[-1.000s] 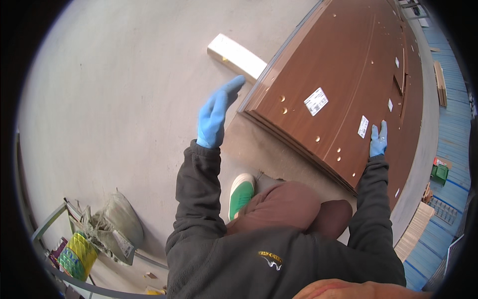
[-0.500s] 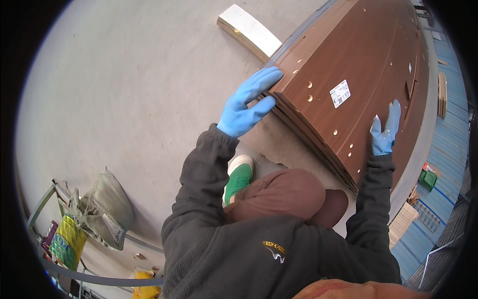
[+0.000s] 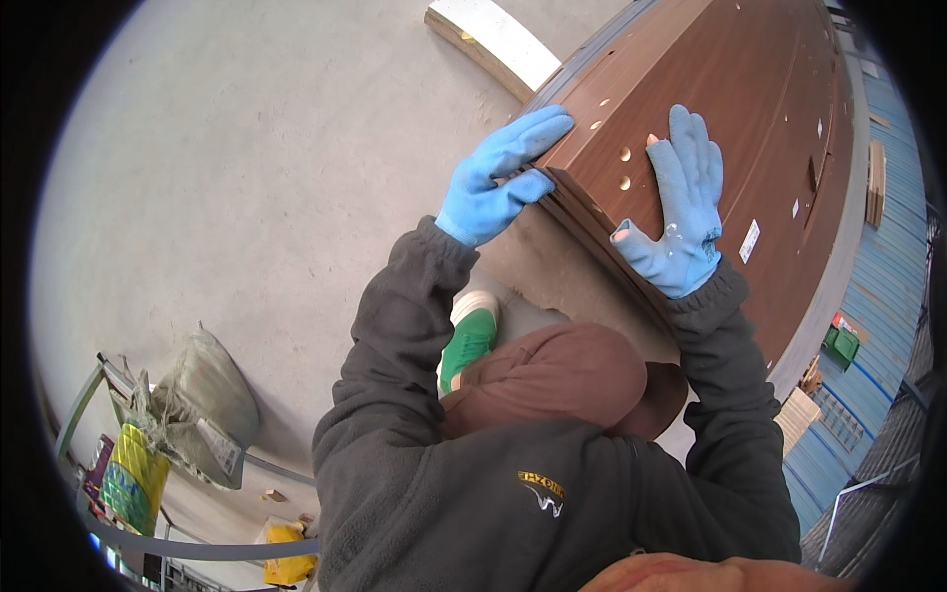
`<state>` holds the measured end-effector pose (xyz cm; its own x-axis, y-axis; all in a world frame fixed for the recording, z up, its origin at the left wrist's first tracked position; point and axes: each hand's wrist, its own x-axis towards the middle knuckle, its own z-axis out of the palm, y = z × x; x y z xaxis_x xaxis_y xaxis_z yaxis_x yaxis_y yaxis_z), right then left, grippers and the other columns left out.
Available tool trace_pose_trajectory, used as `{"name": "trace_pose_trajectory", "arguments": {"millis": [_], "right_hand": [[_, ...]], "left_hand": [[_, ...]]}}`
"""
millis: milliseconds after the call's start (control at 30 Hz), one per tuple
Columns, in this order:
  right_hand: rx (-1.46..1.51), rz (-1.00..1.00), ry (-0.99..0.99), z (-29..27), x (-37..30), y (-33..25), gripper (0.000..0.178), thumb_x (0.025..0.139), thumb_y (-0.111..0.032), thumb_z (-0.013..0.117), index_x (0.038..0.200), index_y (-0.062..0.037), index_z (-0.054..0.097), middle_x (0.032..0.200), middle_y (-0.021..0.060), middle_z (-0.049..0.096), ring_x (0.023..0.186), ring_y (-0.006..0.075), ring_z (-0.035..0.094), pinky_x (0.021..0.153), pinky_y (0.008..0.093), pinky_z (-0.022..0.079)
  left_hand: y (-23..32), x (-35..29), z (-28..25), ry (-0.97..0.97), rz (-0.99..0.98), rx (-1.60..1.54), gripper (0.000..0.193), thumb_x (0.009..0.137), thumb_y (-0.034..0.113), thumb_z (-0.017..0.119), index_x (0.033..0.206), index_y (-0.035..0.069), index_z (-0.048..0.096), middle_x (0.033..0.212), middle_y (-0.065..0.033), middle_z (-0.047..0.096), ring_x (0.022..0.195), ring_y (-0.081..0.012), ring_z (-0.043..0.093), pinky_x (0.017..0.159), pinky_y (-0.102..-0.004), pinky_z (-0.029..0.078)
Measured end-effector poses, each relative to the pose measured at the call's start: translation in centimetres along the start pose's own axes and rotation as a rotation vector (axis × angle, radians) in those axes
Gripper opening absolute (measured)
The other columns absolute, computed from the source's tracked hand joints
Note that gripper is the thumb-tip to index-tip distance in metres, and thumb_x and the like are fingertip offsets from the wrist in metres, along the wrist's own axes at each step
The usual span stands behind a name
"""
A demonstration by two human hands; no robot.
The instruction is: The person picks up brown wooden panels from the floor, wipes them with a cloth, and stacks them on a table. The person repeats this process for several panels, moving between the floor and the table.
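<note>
A stack of large brown wood-grain panels (image 3: 735,187) with round drilled holes rises at the right. My left hand (image 3: 501,178), in a blue glove, rests at the stack's near left corner with its fingers stretched along the side and its thumb apart. On the top panel lies my right hand (image 3: 681,202), gloved too, fingers stretched out and thumb spread toward the near edge. Bare fingertips poke through that glove. Beside this hand a white label (image 3: 750,241) is stuck on the panel, partly bent from view by the lens. Neither hand grips anything.
White-topped boards (image 3: 498,39) lie on the floor beyond the left side of the stack. A grey sack (image 3: 212,400) and a yellow-green bag (image 3: 136,479) stand by a metal rail at the lower left. At the right are blue slats (image 3: 893,266) and a green bin (image 3: 841,345).
My right hand has moved left across the top panel, toward my left hand. The left hand stays at the corner, shifted slightly. The label now shows farther right and lower.
</note>
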<state>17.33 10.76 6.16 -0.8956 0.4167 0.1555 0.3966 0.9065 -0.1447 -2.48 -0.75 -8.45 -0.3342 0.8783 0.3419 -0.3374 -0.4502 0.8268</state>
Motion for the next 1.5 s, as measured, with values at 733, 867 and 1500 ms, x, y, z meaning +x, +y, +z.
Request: {"name": "trace_pose_trajectory", "arguments": {"millis": [733,867,1500], "right_hand": [[-0.022,-0.006,0.022,0.3,-0.4,0.3,0.090,0.090,-0.068,0.062,0.148,-0.0008,0.051,0.164,0.0300,0.032,0.155,0.0480,0.026,0.126,0.0592,0.012],[-0.016,-0.002,0.035,0.4,-0.4,0.5,0.089,0.089,-0.068,0.063,0.147,-0.0010,0.052,0.164,0.0295,0.033,0.154,0.0484,0.027,0.125,0.0595,0.012],[0.104,0.035,0.135,-0.4,-0.6,1.3,0.085,0.091,-0.067,0.063,0.150,-0.0060,0.051,0.164,0.0250,0.035,0.152,0.0453,0.032,0.124,0.0591,0.021]], "left_hand": [[1.5,-0.5,-0.2,-0.052,-0.212,0.104,0.090,0.088,0.041,0.083,0.157,0.000,0.042,0.163,-0.0176,0.041,0.154,-0.0313,0.034,0.127,-0.0429,0.028],[2.0,-0.5,-1.2,0.002,-0.238,0.261,0.092,0.086,0.047,0.084,0.157,0.005,0.044,0.163,-0.0159,0.042,0.154,-0.0298,0.035,0.127,-0.0427,0.029],[2.7,0.1,0.8,-0.009,-0.246,0.273,0.059,0.095,0.009,0.073,0.150,-0.001,0.054,0.155,-0.0151,0.053,0.147,-0.0248,0.046,0.122,-0.0374,0.034]]}}
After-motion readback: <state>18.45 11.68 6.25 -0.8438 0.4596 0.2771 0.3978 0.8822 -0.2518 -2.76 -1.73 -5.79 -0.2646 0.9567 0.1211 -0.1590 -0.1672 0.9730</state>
